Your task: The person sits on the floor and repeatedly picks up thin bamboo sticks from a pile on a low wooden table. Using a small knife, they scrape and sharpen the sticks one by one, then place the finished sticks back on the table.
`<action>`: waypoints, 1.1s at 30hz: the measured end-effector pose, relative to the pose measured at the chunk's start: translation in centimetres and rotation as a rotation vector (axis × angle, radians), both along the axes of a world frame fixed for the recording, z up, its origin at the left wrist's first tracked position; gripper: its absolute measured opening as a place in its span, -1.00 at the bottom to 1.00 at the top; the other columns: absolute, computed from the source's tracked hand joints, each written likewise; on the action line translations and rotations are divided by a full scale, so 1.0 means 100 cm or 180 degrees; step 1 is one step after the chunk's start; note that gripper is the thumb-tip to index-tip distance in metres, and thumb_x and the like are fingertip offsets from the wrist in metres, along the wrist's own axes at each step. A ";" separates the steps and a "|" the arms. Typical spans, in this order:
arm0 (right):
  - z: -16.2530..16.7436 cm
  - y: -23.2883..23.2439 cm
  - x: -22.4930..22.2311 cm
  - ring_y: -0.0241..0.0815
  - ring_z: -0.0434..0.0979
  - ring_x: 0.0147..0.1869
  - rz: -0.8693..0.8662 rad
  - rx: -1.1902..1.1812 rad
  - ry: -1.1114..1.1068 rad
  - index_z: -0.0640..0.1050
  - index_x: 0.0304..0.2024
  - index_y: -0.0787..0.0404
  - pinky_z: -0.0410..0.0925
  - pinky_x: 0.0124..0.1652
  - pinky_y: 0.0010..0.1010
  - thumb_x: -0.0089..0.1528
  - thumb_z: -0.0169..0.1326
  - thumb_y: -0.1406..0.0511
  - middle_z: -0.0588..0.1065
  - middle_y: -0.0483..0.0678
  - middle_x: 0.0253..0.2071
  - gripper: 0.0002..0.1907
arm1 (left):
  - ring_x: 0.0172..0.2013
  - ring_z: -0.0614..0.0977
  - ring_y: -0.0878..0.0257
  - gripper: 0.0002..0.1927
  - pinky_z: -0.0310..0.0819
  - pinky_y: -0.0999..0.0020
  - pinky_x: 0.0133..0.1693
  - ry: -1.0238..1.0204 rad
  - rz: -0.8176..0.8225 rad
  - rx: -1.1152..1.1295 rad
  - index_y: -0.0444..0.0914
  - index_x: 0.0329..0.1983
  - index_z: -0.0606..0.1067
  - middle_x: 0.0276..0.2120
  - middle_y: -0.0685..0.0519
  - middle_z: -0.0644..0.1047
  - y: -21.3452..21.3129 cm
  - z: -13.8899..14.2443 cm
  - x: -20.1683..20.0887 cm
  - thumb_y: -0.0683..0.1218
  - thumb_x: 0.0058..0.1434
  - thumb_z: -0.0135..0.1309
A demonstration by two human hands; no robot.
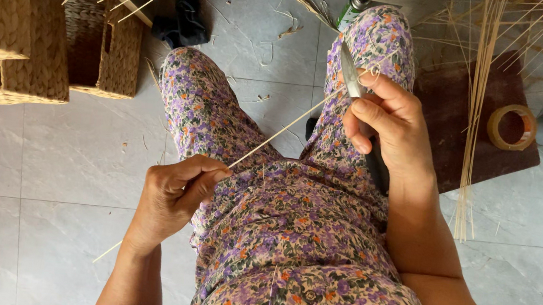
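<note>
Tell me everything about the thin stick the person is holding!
The stick is a very thin, straight, pale straw-coloured strip, like a split reed. It slants across the flowered lap, from lower left up to upper right. The left hand pinches it near the lower end, and a short bit pokes out below the wrist. At its upper end it meets the knife held in the right hand. It looks dry and unbroken.

Three woven baskets (42, 27), perhaps; one knife (352, 77), one tape roll (512, 127), one held strip (280, 132).

Knife handle (378, 164) behind right hand (392, 128)
</note>
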State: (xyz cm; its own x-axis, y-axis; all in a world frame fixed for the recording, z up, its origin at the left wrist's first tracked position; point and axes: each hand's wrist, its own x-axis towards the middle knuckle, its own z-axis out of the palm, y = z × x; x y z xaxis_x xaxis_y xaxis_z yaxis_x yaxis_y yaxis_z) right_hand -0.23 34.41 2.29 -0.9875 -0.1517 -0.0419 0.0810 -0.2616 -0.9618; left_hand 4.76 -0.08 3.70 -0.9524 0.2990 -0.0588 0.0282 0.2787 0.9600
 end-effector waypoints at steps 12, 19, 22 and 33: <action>-0.001 0.012 -0.012 -0.39 0.29 -0.60 -0.0350 0.0260 0.0122 0.50 0.28 0.30 0.21 -0.58 -0.55 0.46 0.00 0.36 0.45 -0.09 -0.48 -0.66 | -0.61 0.40 0.49 -0.91 0.20 0.54 -0.61 0.0005 0.0219 -0.0251 -0.28 -0.21 0.65 -0.61 0.15 0.52 -0.022 -0.005 0.011 -0.24 0.30 0.15; -0.005 -0.002 -0.010 -0.42 0.29 -0.59 -0.0111 0.0324 -0.0015 0.46 0.33 0.31 0.20 -0.58 -0.57 0.46 -0.05 0.35 0.43 -0.10 -0.51 -0.61 | -0.65 0.39 0.51 -0.89 0.17 0.56 -0.63 -0.0095 0.0839 -0.0267 -0.33 -0.20 0.61 -0.66 0.14 0.47 -0.046 -0.017 0.012 -0.23 0.38 0.07; -0.018 -0.040 -0.010 -0.40 0.34 -0.60 0.0614 0.0268 -0.0554 0.24 0.46 0.29 0.28 -0.59 -0.54 0.38 -0.05 0.37 0.53 -0.03 -0.46 -0.42 | -0.61 0.41 0.52 -0.88 0.19 0.57 -0.61 -0.0153 0.0937 0.0354 -0.35 -0.14 0.59 -0.59 0.14 0.49 -0.029 -0.028 0.003 -0.23 0.41 0.05; -0.004 -0.079 0.006 -0.41 0.42 -0.57 0.1538 0.0590 -0.0170 0.27 0.41 0.25 0.33 -0.56 -0.59 0.43 -0.07 0.38 0.54 -0.04 -0.41 -0.51 | -0.57 0.44 0.52 -0.87 0.30 0.58 -0.54 -0.0385 0.0141 0.0537 -0.31 -0.11 0.56 -0.54 0.16 0.53 0.038 -0.016 -0.025 -0.17 0.44 0.02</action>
